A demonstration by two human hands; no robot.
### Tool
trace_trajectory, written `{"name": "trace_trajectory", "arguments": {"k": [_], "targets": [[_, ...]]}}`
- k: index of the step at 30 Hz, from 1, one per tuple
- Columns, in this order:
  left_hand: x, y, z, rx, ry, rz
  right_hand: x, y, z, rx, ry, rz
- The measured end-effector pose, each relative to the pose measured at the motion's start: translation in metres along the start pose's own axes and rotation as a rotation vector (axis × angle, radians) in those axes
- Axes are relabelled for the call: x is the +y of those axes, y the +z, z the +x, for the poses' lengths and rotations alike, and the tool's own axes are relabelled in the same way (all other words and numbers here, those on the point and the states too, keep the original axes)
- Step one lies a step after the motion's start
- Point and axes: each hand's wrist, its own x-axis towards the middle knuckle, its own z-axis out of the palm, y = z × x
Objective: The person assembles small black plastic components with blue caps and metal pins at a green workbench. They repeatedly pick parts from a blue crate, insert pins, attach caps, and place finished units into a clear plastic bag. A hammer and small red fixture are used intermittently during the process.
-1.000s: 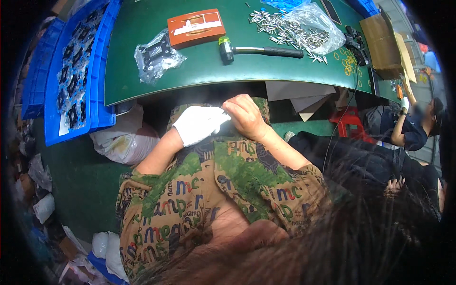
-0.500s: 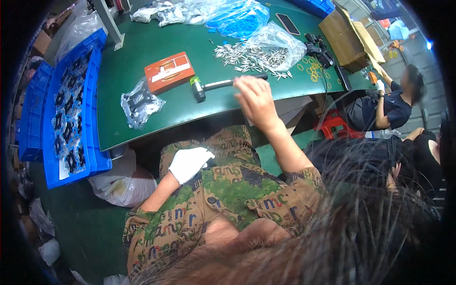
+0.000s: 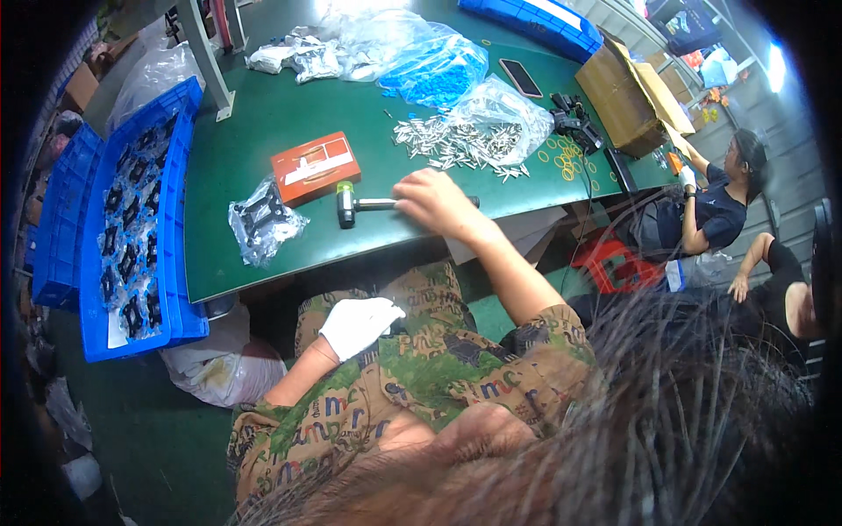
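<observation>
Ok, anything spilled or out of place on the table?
Loose metal pins sprawl beside the clear bag, and yellow rings lie scattered nearby; both look spilled, being uncontained, though that may be deliberate.

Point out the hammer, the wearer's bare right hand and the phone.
Hammer [image 3: 347, 209]: head camera view, dark part of its striking end.
Right hand [image 3: 433, 202]: head camera view, back of the hand.
Phone [image 3: 522, 78]: head camera view, dark face.

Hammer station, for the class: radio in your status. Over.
Right hand over hammer, grip unclear. Left hand gloved, above lap, contents unclear. Orange box close beside hammer.
</observation>
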Motion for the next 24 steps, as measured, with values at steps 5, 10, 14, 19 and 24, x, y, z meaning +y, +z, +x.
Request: {"name": "trace_trajectory", "arguments": {"k": [5,10,14,19,24], "targets": [[-0.009,-0.002,-0.006,-0.006,0.014,0.103,0.088,-0.027,0.062,0.149,0.229,-0.103],[0.008,-0.02,0.0,0.002,-0.023,0.228,0.215,0.001,0.11,0.038,0.383,-0.523],[-0.072,0.015,-0.009,0.137,0.113,0.227,0.235,0.016,0.163,0.043,0.438,-0.644],[-0.081,0.004,-0.008,0.016,-0.081,0.11,0.261,0.014,0.217,-0.237,0.639,-0.629],[-0.09,0.006,0.001,0.017,-0.127,0.038,0.265,0.036,0.221,-0.035,0.765,-0.399]]}}
